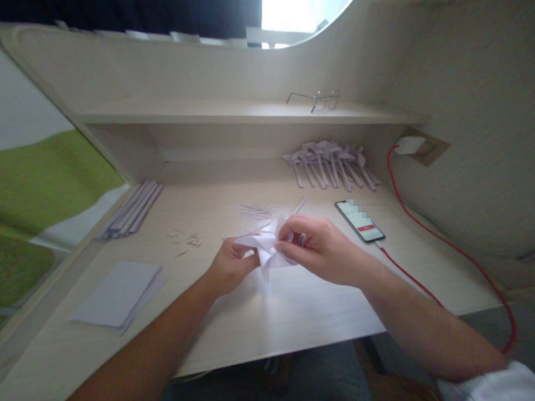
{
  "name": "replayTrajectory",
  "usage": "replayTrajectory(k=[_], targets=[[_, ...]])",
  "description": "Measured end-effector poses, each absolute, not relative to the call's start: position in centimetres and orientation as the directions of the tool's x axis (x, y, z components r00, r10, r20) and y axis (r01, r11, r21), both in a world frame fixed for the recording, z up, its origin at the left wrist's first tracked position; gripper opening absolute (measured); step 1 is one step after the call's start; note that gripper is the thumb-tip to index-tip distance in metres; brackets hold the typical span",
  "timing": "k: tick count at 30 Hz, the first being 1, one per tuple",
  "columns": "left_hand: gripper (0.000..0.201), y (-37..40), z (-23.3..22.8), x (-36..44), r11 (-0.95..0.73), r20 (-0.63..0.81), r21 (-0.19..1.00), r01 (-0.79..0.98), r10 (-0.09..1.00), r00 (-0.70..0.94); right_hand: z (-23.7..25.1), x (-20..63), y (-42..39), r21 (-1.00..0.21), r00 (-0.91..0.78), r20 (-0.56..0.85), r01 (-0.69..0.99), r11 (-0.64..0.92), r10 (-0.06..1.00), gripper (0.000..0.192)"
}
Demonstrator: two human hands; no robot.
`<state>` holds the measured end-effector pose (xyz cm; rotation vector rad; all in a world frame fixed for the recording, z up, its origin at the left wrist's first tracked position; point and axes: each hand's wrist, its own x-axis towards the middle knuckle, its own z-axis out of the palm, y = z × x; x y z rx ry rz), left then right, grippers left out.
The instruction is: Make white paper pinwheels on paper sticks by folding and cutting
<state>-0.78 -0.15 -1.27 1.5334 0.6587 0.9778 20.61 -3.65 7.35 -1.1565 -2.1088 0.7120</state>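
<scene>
Gripping a folded white paper piece (267, 248) between them, left hand (229, 266) and right hand (320, 248) pinch it above the desk (292, 312), near the phone (359, 221).

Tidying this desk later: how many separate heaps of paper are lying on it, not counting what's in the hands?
3: flat sheets at front left, rolled sticks along the left edge, folded pieces at back right. Loose scraps lie mid-desk; more may hide behind the hands.
</scene>
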Motion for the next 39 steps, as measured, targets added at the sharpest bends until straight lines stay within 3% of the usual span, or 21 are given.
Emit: replayTrajectory(k=[10, 14, 18, 27, 39], targets=[[0.019, -0.6, -0.2, -0.7, -0.295, 0.274, 0.955, -0.036, 0.826, 0.494, 6.8, 21.0, -3.2, -0.738, -0.466, 0.144, 0.538, 0.409, 0.873, 0.010], [0.016, -0.6, -0.5, -0.7, -0.319, 0.310, 0.945, -0.072, 0.806, 0.504, 6.4, 20.8, -3.3, -0.774, -0.401, 0.166, 0.514, 0.371, 0.901, 0.003], [0.013, -0.6, -0.6, -0.6, -0.296, 0.304, 0.950, -0.098, 0.810, 0.502, 5.5, 20.7, -3.5, -0.827, -0.364, 0.199, 0.436, 0.355, 0.910, 0.008], [0.020, -0.3, -1.7, -0.8, -0.177, 0.222, 0.975, -0.136, 0.840, 0.496, 2.9, 20.2, -3.1, -0.960, -0.310, 0.243, 0.059, 0.273, 0.919, 0.020], [0.026, -0.4, -1.2, -0.3, -0.123, 0.170, 0.983, -0.133, 0.884, 0.436, 3.5, 21.2, -2.8, -0.939, -0.204, 0.326, 0.040, 0.341, 0.923, 0.033]])
